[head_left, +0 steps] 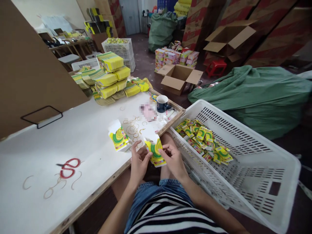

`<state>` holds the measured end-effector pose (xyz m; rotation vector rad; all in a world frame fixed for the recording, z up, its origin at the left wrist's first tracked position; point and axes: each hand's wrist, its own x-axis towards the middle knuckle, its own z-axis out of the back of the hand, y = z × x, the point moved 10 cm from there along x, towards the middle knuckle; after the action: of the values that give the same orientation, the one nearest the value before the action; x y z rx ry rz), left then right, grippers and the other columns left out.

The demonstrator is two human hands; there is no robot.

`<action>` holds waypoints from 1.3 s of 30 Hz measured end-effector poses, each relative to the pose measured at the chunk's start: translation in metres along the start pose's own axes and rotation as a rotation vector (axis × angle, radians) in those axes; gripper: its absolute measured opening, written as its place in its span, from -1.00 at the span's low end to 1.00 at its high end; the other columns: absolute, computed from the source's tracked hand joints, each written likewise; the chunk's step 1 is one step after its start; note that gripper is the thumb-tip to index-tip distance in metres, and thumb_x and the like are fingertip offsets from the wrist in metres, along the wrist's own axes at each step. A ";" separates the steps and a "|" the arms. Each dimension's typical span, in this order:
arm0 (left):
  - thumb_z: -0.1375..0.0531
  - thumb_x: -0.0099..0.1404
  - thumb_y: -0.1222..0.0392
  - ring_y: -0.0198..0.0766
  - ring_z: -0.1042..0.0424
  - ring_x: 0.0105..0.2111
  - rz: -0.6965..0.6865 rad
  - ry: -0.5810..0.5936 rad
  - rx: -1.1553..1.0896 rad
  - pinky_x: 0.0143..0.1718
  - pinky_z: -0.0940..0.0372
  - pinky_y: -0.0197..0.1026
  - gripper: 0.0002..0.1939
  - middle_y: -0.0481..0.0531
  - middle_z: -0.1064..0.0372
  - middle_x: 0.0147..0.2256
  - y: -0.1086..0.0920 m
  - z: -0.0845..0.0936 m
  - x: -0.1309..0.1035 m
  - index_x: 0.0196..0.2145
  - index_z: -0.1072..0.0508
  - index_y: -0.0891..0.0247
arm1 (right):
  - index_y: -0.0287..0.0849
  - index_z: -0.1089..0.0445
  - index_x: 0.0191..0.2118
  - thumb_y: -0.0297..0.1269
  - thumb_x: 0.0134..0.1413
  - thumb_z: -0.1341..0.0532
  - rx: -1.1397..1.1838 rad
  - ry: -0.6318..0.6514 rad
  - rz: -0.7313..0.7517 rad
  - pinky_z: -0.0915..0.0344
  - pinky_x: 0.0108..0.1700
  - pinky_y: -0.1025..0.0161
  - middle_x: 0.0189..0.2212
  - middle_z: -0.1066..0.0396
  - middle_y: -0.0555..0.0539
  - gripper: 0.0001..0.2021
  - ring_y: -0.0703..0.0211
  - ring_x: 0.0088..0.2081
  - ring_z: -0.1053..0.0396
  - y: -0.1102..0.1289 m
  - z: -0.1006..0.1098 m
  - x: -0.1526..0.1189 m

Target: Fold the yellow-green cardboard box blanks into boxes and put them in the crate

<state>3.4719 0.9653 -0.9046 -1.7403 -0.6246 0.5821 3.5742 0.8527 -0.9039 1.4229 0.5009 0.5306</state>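
Between my two hands, just off the table's front edge, is a flat yellow and green printed carton (156, 155) with a white flap at its top. My left hand (140, 159) grips its left side, thumb on the front. On the right side my right hand (174, 160) pinches it between thumb and fingers. To the left of it, a small stack of similar cartons (119, 139) lies on the white table (97, 130). Beside my right arm stands a white plastic crate (253, 156) with many small yellow and green packs (204, 136) inside.
Red-handled scissors (69, 168) and loose rubber bands (133, 126) lie on the table. A dark mug (162, 104) stands near its right corner. Bundled yellow cartons (109, 78) are piled at the back. An open cardboard box (179, 78) and a green sack (255, 97) are on the floor.
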 end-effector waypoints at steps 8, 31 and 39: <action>-0.28 0.21 0.17 -0.10 -0.51 -0.19 0.068 0.334 -0.003 -0.21 -0.42 -0.14 -0.45 0.16 -0.48 -0.14 -0.016 -0.022 -0.010 0.10 -0.18 0.18 | -0.07 -0.23 0.12 -0.14 0.16 -0.19 0.056 0.343 0.106 -0.30 -0.38 0.32 -0.29 -0.41 -0.04 -0.58 0.22 -0.37 -0.38 0.018 -0.009 0.001; -0.19 0.25 0.23 -0.14 -0.49 -0.15 0.058 0.295 0.241 -0.19 -0.41 -0.18 -0.54 0.16 -0.39 0.02 -0.001 -0.027 -0.007 0.11 -0.27 0.20 | -0.18 -0.33 0.03 -0.22 0.07 -0.21 -0.171 0.393 0.052 -0.15 -0.45 0.34 -0.57 -0.28 0.10 -0.62 0.27 -0.52 -0.23 0.021 0.000 0.015; -0.21 0.26 0.20 -0.08 -0.46 -0.08 0.111 0.354 0.077 -0.11 -0.39 -0.11 -0.48 0.20 -0.43 -0.05 0.009 -0.033 -0.004 0.14 -0.19 0.24 | -0.12 -0.29 -0.06 -0.38 0.00 -0.19 -0.528 0.267 0.135 -0.09 -0.44 0.34 -0.57 -0.22 0.13 -0.68 0.26 -0.53 -0.23 0.024 0.002 0.020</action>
<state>3.4920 0.9376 -0.9054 -1.7576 -0.2559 0.3556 3.5894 0.8654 -0.8796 0.8872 0.4346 0.8966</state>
